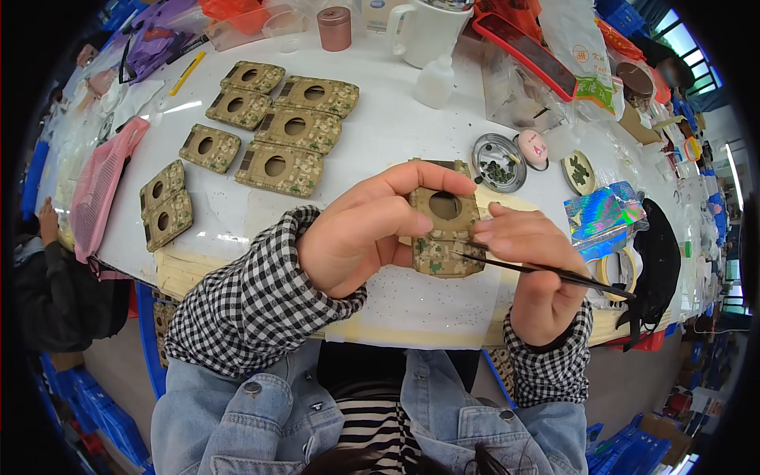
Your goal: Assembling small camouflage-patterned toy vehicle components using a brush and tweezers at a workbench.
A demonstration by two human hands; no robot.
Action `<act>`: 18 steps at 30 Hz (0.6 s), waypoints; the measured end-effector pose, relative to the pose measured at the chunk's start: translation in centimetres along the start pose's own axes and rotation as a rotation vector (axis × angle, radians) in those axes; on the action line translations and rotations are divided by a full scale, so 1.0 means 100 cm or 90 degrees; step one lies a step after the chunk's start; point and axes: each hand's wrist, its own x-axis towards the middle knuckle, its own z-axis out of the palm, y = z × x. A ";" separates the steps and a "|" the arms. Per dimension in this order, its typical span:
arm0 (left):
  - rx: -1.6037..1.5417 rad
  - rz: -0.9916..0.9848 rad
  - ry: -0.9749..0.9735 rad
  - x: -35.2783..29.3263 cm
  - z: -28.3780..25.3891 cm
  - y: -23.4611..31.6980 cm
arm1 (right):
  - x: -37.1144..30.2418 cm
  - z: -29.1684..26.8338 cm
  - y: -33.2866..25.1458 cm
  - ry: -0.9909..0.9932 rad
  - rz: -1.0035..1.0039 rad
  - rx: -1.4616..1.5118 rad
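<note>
My left hand (pixel 348 229) grips a camouflage-patterned toy tank hull (pixel 448 260) with a round hole in its top, thumb and index finger pressed on it. In my right hand (pixel 542 257) is a pair of black tweezers (pixel 574 277), whose tips touch or nearly touch the hull's near part. What the tips hold, if anything, is too small to make out. Several matching hulls, among them one at the middle (pixel 279 166), lie on the white table to the left. Beyond my right hand, a round metal tin (pixel 518 176) holds small dark green pieces.
A shallow dish (pixel 579 172) of green pieces, a shiny holographic bag (pixel 606 218) and a tape roll (pixel 620 271) lie to the right. Along the back stand a white mug (pixel 427 36), a translucent bottle (pixel 435 81) and a red-cased phone (pixel 529 57). A pink mesh pouch (pixel 103 190) lies left.
</note>
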 end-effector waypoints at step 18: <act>0.072 0.040 0.123 0.010 -0.014 0.000 | -0.011 -0.018 0.010 0.023 0.067 -0.533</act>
